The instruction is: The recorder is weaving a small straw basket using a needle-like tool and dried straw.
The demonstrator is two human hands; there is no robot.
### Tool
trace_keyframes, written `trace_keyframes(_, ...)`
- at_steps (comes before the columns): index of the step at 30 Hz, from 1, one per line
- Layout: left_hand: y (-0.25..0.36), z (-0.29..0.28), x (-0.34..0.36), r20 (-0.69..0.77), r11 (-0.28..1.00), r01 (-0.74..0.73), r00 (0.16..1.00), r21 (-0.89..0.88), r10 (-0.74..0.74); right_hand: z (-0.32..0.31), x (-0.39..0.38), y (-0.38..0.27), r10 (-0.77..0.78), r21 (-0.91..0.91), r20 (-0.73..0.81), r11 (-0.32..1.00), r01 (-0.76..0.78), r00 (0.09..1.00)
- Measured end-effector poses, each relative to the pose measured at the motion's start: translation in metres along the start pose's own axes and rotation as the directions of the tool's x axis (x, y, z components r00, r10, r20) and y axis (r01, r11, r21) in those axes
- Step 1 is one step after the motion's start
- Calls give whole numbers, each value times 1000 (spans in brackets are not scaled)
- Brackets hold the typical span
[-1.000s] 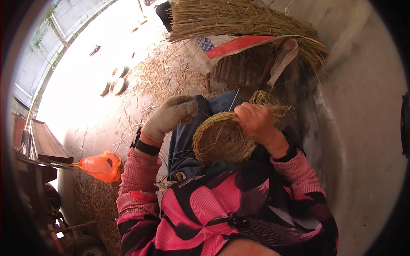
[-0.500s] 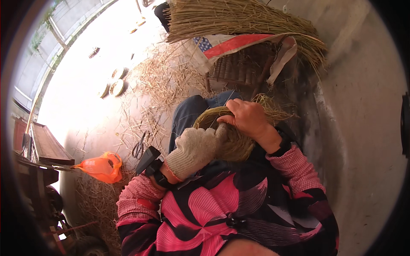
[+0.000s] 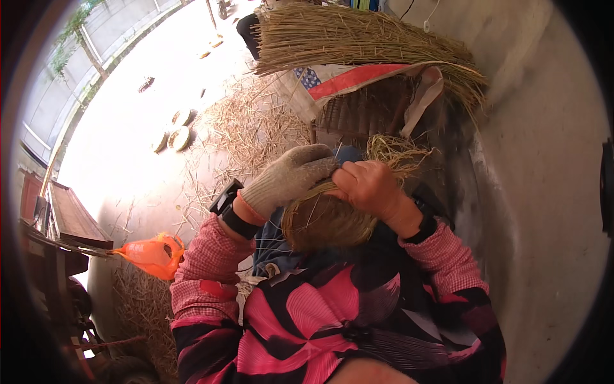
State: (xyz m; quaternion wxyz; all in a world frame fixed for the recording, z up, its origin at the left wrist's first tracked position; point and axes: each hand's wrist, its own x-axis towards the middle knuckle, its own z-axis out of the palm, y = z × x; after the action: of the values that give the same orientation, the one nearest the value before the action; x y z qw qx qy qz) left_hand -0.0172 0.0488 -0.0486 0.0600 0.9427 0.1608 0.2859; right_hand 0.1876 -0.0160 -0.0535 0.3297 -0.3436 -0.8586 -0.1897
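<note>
A coiled straw basket (image 3: 323, 224) rests on my lap, tilted, with its rim at the far side. My right hand (image 3: 372, 189), bare, closes on that rim with thumb and fingers. Against it, at the rim, my left hand (image 3: 291, 176) in a knitted glove has its fingers drawn together. What these fingers hold is hidden. A thin, pale, needle-like sliver rises by the fingertips, and a fine strand hangs down the basket's side. Loose straw ends (image 3: 400, 157) stick out beyond my right hand.
A large straw bundle (image 3: 364, 38) lies on a cloth-draped wooden chair (image 3: 358, 115) ahead. Straw scraps (image 3: 249, 121) litter the floor. Round woven pieces (image 3: 179, 137) lie further left. An orange plastic bag (image 3: 150, 256) is at left, and a wall (image 3: 543, 192) stands at right.
My left hand has moved up and away from the basket's near side to the far rim beside my right hand. The basket has tipped, showing its side. My right hand has shifted slightly nearer.
</note>
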Motion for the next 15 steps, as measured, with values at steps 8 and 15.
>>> trace_keyframes(8, -57, 14, 32, -19, 354, 425, 618, -833, -786, 10, 1, 10, -6, 134, -11, 991, 7, 1000)
trace_keyframes(15, -53, -12, 1, 105, -441, -120, 886, -890, -452, 15, -29, 60, 370, 273, 22, 891, -362, 929)
